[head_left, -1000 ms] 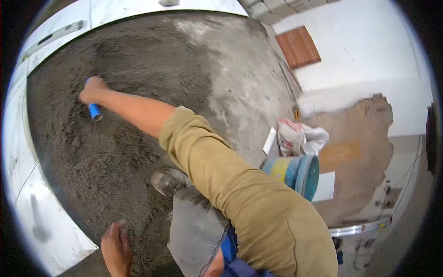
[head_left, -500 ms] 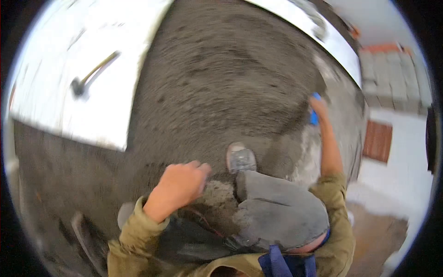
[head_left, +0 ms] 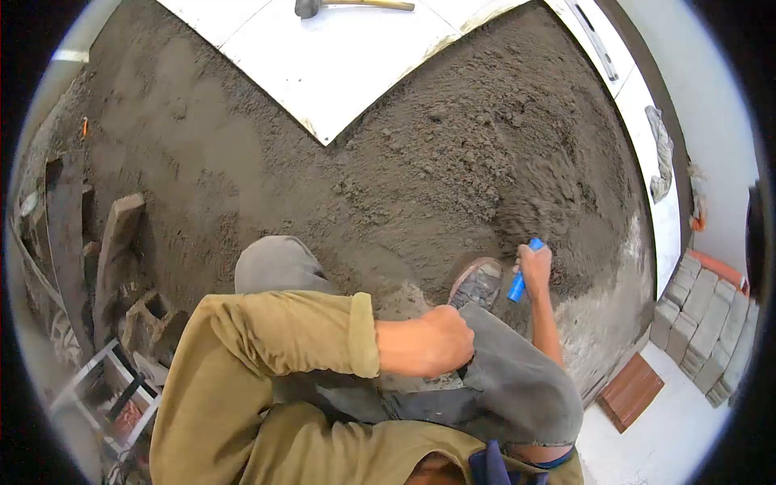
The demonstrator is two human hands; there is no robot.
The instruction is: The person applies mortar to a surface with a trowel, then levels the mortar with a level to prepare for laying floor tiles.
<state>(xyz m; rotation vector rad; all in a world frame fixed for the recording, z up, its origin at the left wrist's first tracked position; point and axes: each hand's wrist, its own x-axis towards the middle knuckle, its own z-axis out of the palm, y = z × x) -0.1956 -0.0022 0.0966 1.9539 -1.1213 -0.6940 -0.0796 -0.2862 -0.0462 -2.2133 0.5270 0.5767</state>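
My right hand is wrapped round the blue handle of a trowel, low over the grey mortar bed. Its blade is blurred against the mortar and cannot be made out. Closed in a fist, my left hand is at my bent knee, with nothing seen in it. My shoe is planted on the floor just left of the trowel handle. Large white tiles border the mortar at the top, and a mallet with a wooden handle lies on them.
Along the right wall runs a white tile strip bearing a level and a crumpled bag. Grey blocks are stacked at right, near a brown tile. Wood planks and a metal ladder-like frame stand at left.
The view has swung, so the tiles and mallet now appear at the top. My left hand has come across to my knee. The right hand still holds the blue handle.
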